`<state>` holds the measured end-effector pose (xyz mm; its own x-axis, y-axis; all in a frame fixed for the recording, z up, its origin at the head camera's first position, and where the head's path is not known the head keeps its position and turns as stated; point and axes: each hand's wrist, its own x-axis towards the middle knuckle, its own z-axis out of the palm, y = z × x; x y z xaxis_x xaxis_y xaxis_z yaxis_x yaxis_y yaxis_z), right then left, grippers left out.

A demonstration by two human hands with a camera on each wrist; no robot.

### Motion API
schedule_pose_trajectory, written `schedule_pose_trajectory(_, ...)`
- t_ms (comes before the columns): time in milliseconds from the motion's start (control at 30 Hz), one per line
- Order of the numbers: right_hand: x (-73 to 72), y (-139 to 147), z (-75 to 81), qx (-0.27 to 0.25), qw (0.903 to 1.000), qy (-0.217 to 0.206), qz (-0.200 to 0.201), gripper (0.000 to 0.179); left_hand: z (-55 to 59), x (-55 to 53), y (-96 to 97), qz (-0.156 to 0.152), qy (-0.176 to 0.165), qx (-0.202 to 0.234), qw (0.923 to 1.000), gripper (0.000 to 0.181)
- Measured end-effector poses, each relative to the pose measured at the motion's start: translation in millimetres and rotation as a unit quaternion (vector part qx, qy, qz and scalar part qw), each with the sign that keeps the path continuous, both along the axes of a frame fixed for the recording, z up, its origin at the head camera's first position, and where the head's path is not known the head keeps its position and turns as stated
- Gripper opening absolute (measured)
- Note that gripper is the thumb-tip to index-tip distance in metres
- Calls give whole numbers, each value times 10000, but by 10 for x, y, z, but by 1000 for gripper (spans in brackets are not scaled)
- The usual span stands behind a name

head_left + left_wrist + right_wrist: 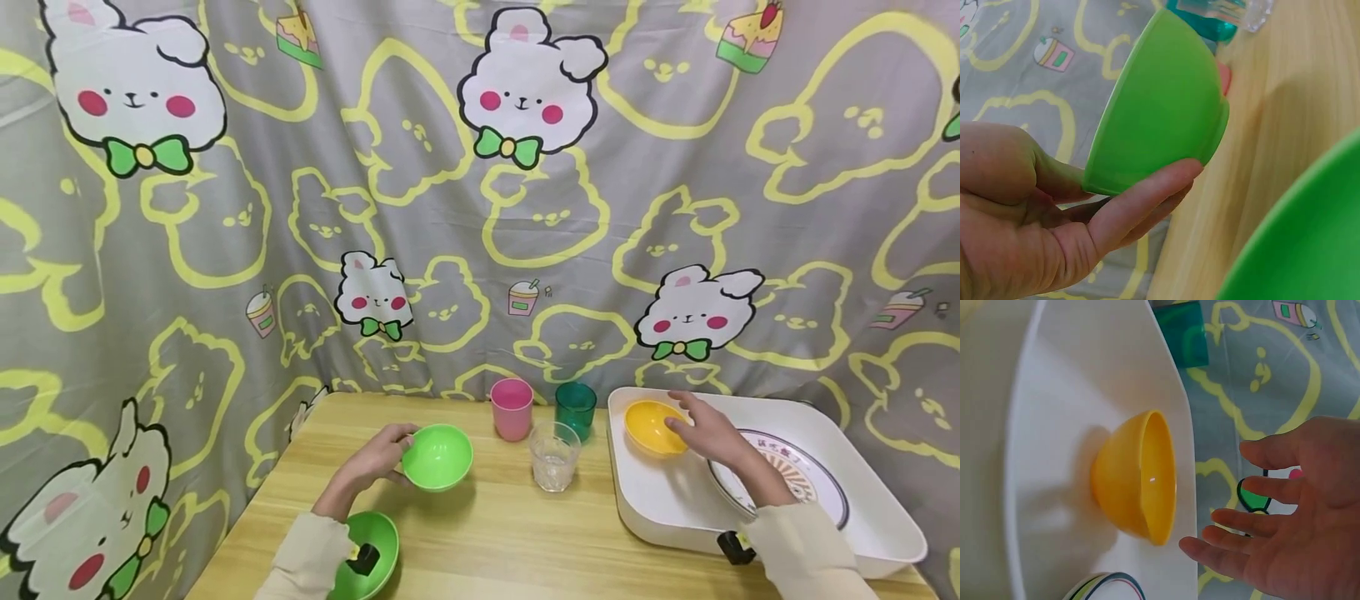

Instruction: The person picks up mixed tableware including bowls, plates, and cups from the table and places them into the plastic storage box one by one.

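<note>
My left hand (381, 457) grips a small green bowl (438, 458) by its left side, thumb at the rim and fingers under the outer wall. In the left wrist view the bowl (1160, 106) is lifted over the wooden table. A larger green bowl (378, 550) stands below my left forearm, partly hidden by the sleeve. On the right, my right hand (708, 429) hovers over the rim of a yellow bowl (651, 427). The right wrist view has its fingers spread and apart from that bowl (1129, 481), which sits in a white tray (652, 512).
A pink cup (512, 410), a teal cup (575, 408) and a clear glass (555, 458) stand together left of the tray. Inside the tray lies a patterned plate (825, 492), partly behind my right forearm. A printed curtain (480, 208) hangs behind the wooden table (525, 542).
</note>
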<state>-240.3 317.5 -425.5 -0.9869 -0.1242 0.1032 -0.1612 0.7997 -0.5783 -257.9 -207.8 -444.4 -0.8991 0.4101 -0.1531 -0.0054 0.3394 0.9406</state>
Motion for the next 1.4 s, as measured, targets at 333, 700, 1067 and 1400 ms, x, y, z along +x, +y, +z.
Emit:
schedule_pose_trajectory(333, 106, -122, 50, -196, 9990, 413, 10, 56, 21, 1, 75, 711, 177, 265, 9970, 41)
schedule_pose_trajectory(700, 246, -295, 13, -621, 9963, 580, -135, 57, 63, 25, 167, 1059, 280, 830, 9905, 38)
schedule_pose_trajectory(1067, 339, -523, -69, -1058, 9881, 1096, -203, 54, 145, 63, 371, 1490, 286, 1472, 9774, 42)
schedule_pose_trajectory(1400, 337, -676, -90, -1546, 9790, 1291, -318, 52, 133, 85, 551, 1527, 328, 1927, 9687, 44)
